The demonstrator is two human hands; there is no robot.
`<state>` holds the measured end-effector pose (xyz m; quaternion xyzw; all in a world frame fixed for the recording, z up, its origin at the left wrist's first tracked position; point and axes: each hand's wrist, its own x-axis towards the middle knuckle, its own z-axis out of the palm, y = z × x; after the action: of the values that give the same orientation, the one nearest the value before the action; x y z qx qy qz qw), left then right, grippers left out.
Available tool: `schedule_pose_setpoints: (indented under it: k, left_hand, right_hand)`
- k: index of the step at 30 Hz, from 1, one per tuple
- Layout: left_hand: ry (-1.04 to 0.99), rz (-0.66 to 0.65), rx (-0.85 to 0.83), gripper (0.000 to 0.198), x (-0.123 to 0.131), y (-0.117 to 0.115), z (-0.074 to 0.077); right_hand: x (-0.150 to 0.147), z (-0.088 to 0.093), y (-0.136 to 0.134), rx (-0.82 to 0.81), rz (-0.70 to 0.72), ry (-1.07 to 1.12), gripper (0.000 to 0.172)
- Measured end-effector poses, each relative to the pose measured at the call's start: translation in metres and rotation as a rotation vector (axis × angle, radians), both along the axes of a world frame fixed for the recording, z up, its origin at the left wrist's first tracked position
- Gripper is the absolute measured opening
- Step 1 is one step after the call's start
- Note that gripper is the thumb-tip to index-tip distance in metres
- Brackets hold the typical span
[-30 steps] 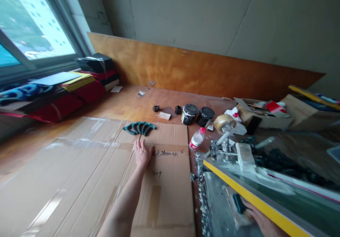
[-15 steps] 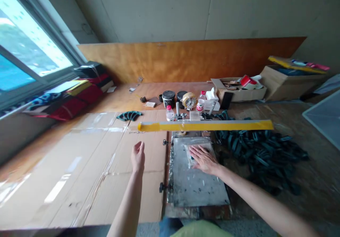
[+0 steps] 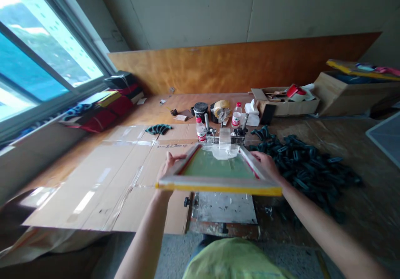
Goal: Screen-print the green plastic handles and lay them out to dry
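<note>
Screen frame [image 3: 218,171] hovers tilted above the printing base [image 3: 223,208] (not yet flat), left hand [image 3: 168,166] and right hand [image 3: 265,164] clamped on its sides.

Two bare forearms, no sleeves in sight, no watch, band or ring visible on either wrist. Left hand [image 3: 167,165] and right hand [image 3: 265,164] ungloved, fingers uncovered. Below the forearms, at the bottom edge of the view, a rounded fold of yellow-green garment [image 3: 233,260], plain, without print or seam. Just above that garment, a small patch of blue cloth [image 3: 200,245].
</note>
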<state>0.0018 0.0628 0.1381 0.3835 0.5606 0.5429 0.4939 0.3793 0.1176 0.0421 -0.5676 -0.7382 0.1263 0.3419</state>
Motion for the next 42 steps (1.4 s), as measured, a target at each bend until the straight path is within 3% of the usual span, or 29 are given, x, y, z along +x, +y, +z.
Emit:
schedule_pose_setpoints:
  k: [4, 6, 8, 10, 13, 16, 19, 21, 23, 28, 31, 34, 36, 40, 42]
  left_hand:
    - [-0.010, -0.155, -0.290, 0.068, -0.011, -0.042, -0.064]
    - [-0.014, -0.154, -0.297, 0.089, -0.009, -0.050, -0.096]
    - [0.015, -0.123, -0.279, 0.100, -0.005, -0.051, -0.122]
    - [0.022, -0.116, -0.276, 0.101, -0.002, -0.048, -0.139]
    - [0.012, -0.151, -0.296, 0.097, -0.003, -0.045, -0.152]
    - [0.026, -0.174, -0.321, 0.089, -0.006, -0.046, -0.154]
    - [0.018, -0.175, -0.342, 0.085, -0.004, -0.047, -0.151]
    - [0.013, -0.163, -0.355, 0.083, -0.002, -0.048, -0.147]
    - [0.030, -0.149, -0.348, 0.080, -0.001, -0.049, -0.144]
    - [0.064, -0.119, -0.306, 0.074, -0.001, -0.050, -0.145]
    - [0.066, -0.108, -0.304, 0.075, -0.002, -0.050, -0.149]
    - [0.062, -0.105, -0.320, 0.077, -0.002, -0.050, -0.145]
    - [0.045, -0.107, -0.330, 0.080, -0.002, -0.051, -0.133]
    - [-0.024, -0.139, -0.314, 0.087, -0.003, -0.052, -0.094]
    - [-0.033, -0.137, -0.303, 0.078, -0.005, -0.048, -0.071]
  right_hand:
    - [-0.034, 0.027, 0.030, 0.112, 0.019, -0.068, 0.040]
    - [-0.062, 0.035, 0.043, 0.132, 0.074, -0.210, 0.050]
    - [-0.086, 0.038, 0.054, 0.070, 0.105, -0.359, 0.048]
    - [-0.101, 0.038, 0.060, -0.047, 0.123, -0.480, 0.036]
    - [-0.109, 0.032, 0.055, -0.178, 0.149, -0.583, 0.018]
    - [-0.103, 0.025, 0.029, -0.174, 0.235, -0.611, 0.012]
    - [-0.088, 0.024, 0.000, -0.122, 0.444, -0.587, 0.021]
    - [-0.077, 0.027, -0.008, -0.101, 0.584, -0.561, 0.025]
    - [-0.072, 0.029, -0.005, -0.107, 0.633, -0.543, 0.024]
    - [-0.083, 0.015, -0.002, 0.012, 0.433, -0.489, 0.023]
    - [-0.084, 0.006, -0.019, 0.067, 0.503, -0.491, 0.027]
    - [-0.084, 0.014, -0.020, 0.017, 0.544, -0.478, 0.022]
    - [-0.089, 0.027, -0.002, -0.025, 0.460, -0.442, 0.022]
    - [-0.097, 0.056, 0.052, -0.108, 0.179, -0.426, 0.060]
    - [-0.086, 0.065, 0.071, -0.115, 0.066, -0.391, 0.063]
